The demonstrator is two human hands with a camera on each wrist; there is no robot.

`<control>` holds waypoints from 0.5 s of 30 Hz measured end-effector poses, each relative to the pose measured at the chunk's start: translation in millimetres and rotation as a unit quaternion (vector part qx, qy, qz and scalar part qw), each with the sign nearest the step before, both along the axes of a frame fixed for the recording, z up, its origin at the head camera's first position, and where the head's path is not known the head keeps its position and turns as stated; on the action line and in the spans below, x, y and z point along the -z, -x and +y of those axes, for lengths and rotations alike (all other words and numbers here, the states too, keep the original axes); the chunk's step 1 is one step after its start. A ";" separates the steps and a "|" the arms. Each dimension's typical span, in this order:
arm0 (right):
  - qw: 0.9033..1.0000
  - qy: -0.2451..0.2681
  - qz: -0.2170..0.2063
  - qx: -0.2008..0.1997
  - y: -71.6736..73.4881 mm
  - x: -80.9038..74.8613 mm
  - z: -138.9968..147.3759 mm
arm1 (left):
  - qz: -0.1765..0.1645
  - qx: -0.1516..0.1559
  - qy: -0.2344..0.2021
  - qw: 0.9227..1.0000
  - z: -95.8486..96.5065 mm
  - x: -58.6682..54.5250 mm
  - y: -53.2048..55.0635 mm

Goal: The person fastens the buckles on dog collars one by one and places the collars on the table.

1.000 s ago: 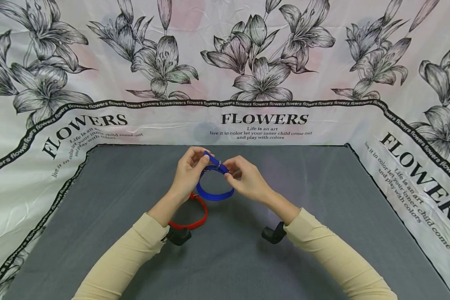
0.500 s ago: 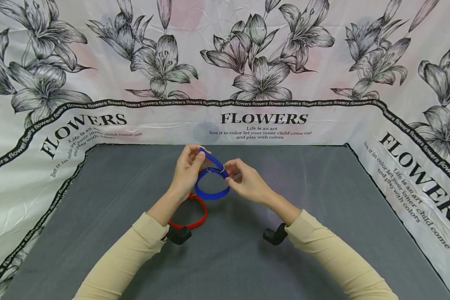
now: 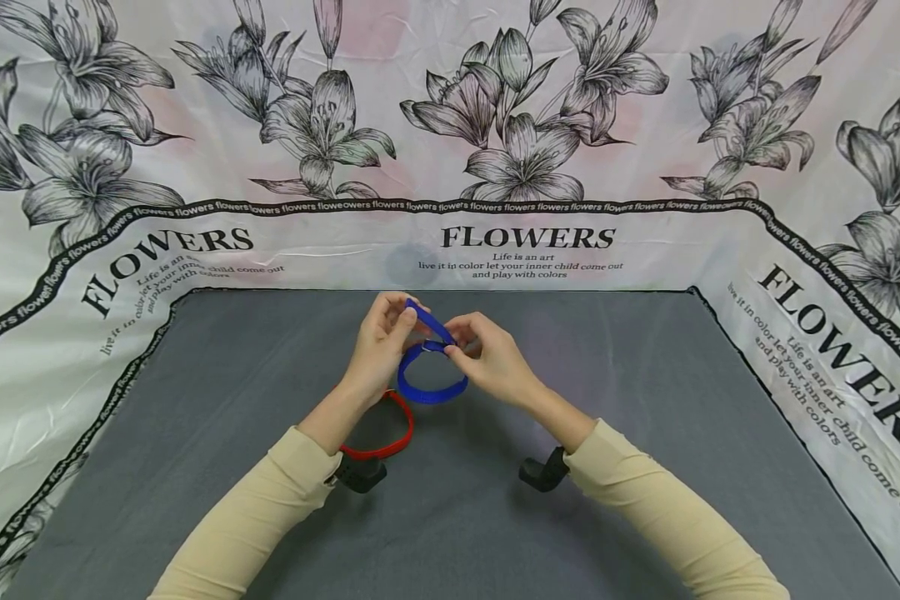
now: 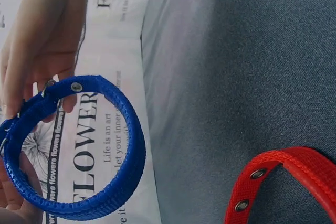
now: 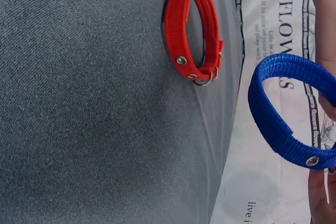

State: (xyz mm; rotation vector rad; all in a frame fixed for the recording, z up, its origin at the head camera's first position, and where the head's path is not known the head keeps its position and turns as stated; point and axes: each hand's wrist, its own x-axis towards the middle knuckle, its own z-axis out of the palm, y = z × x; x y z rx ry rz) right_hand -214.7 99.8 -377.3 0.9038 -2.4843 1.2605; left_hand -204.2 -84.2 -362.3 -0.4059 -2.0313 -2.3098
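A blue collar point(image 3: 432, 398), buckled into a loop, hangs in the air between both hands above the table. My left hand point(image 3: 377, 343) pinches the strap's upper end point(image 3: 429, 320) between thumb and fingers. At the buckle area my right hand point(image 3: 495, 357) pinches the strap, and its fingers partly cover the buckle. In the left wrist view the loop of the blue collar point(image 4: 137, 148) shows a metal eyelet and a metal ring. A red collar point(image 5: 176, 27), also a closed loop with eyelets and a metal buckle, stands on the table, partly behind the left wrist in the head view.
Grey cloth point(image 3: 450, 525) covers the table. White flower-printed fabric point(image 3: 525, 258) rises at its back and sides. A black wrist device point(image 3: 363, 473) is on the left wrist, another black device point(image 3: 543, 471) on the right.
The strap's upper end, drawn out longer half a second ago, has shifted slightly right and down with the loop. The right fingers have moved a little up and left over the buckle. The red collar stays put.
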 end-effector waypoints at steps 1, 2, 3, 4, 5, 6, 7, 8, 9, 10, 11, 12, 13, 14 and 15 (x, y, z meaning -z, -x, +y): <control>1.000 -0.003 -0.001 0.000 0.0 0.0 0.4 | -0.001 0.000 -0.005 1.000 -0.2 -0.2 -0.2; 1.000 -0.006 -0.001 0.001 0.0 0.0 0.9 | -0.001 -0.001 -0.009 1.000 -0.2 -0.2 -0.3; 1.000 -0.009 -0.002 0.001 0.1 0.2 1.3 | -0.001 -0.002 -0.011 1.000 0.0 0.0 -0.2; 1.000 -0.010 -0.003 0.001 0.1 0.2 1.4 | -0.001 -0.004 -0.012 1.000 -0.1 0.1 -0.5; 1.000 -0.011 -0.005 0.003 0.3 0.3 1.6 | -0.001 -0.006 -0.009 1.000 -0.2 0.5 -0.6; 1.000 -0.009 -0.007 0.005 0.4 0.4 1.7 | -0.002 -0.009 -0.004 1.000 -0.2 1.1 -0.6; 1.000 -0.006 -0.009 0.008 0.5 0.3 1.8 | -0.002 -0.011 0.006 1.000 -0.3 2.1 -0.4; 1.000 -0.002 -0.011 0.011 0.7 0.4 1.8 | -0.004 -0.011 0.021 1.000 -0.2 3.0 -0.2; 1.000 0.003 -0.015 0.014 0.9 0.5 1.8 | -0.005 -0.009 0.042 0.999 -0.2 3.9 -0.1; 1.000 0.008 -0.018 0.017 1.2 0.6 1.9 | -0.005 -0.007 0.067 0.998 -0.1 4.3 -0.4; 0.999 0.013 -0.022 0.019 1.5 0.8 1.9 | -0.008 -0.005 0.099 0.995 -0.1 5.0 -0.4; 0.999 0.020 -0.026 0.020 1.7 0.9 1.9 | -0.009 -0.001 0.129 0.992 0.0 5.2 -0.8; 0.999 0.025 -0.029 0.021 1.8 0.9 2.0 | -0.010 0.003 0.159 0.987 0.0 5.2 -0.9; 0.999 0.031 -0.034 0.023 2.0 1.1 2.0 | -0.008 0.005 0.188 0.982 0.0 4.8 -1.2; 0.998 0.039 -0.039 0.022 1.9 1.0 2.1 | -0.006 0.008 0.211 0.977 -0.2 4.1 -1.4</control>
